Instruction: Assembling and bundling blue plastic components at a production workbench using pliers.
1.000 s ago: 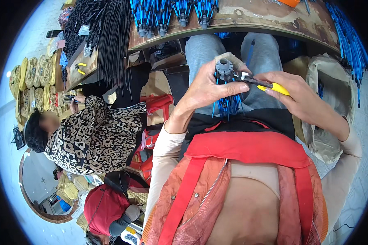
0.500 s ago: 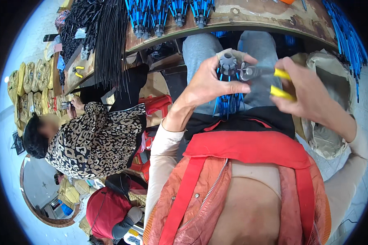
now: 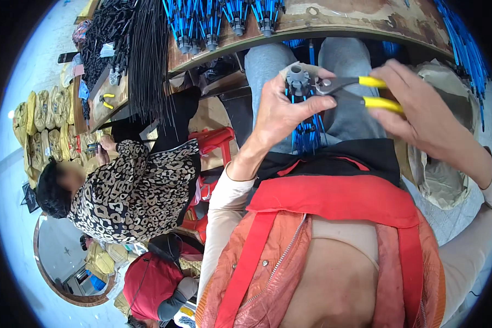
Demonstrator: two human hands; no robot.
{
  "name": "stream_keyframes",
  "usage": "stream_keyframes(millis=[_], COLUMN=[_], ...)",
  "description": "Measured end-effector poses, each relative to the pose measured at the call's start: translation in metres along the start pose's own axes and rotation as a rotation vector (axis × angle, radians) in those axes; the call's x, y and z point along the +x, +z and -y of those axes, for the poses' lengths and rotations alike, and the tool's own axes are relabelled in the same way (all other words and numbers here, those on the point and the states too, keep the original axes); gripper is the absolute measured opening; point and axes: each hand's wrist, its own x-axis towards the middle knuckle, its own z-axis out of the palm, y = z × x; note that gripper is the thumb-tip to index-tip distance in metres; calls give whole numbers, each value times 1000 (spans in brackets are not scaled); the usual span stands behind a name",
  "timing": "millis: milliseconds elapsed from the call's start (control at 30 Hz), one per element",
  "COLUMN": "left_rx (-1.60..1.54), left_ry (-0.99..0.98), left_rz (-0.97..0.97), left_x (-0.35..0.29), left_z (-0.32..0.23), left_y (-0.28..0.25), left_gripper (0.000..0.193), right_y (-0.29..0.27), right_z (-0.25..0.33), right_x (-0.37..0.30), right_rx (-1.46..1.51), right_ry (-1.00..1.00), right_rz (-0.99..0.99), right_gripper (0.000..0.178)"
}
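Note:
My left hand (image 3: 290, 106) is closed round an umbrella frame (image 3: 307, 136), a bundle of blue ribs under a grey notched plastic hub (image 3: 298, 79). The hub points away from me, above my lap. In my right hand (image 3: 415, 101) are pliers with yellow handles (image 3: 381, 103), the two handles spread apart. The pliers' metal jaws (image 3: 325, 86) lie against the right side of the hub, close to my left fingertips. Whether the jaws grip a wire there is too small to tell.
Several similar blue rib bundles (image 3: 210, 35) lie along the wooden table (image 3: 344, 19) ahead. Long black rods (image 3: 153, 60) hang over its left part, beside another yellow-handled pliers (image 3: 107, 100). A lined sack (image 3: 445, 180) stands at my right. A co-worker in a patterned top (image 3: 142, 191) sits at left.
The pliers and my right hand have turned slightly, so the handles lie more level. My left hand has shifted a little left with the umbrella frame, whose hub has tilted.

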Motion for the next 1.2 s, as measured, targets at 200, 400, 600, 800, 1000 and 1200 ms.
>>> stream_keyframes(millis=[200,400,600,800,1000,1200], left_rx=[-55,-33,-63,-153,-14,-1], left_ry=[-25,8,-1,-56,19,-28], left_rz=[77,97,31,193,93,93], left_x=[2,3,0,-1,-2,-7], left_z=[-4,4,1,2,2,-1], left_y=[-13,-12,-9,-15,-8,-21], left_gripper=[43,39,42,46,43,48], right_y=[-22,17,-3,-1,19,32], right_z=[1,-34,-16,-20,-16,-12], right_x=[12,15,12,14,14,30], right_rx=[350,72,-61,630,105,287], right_ry=[117,-134,-172,-55,47,16], right_rz=[325,47,-33,486,160,241], right_gripper=[29,31,23,31,40,25])
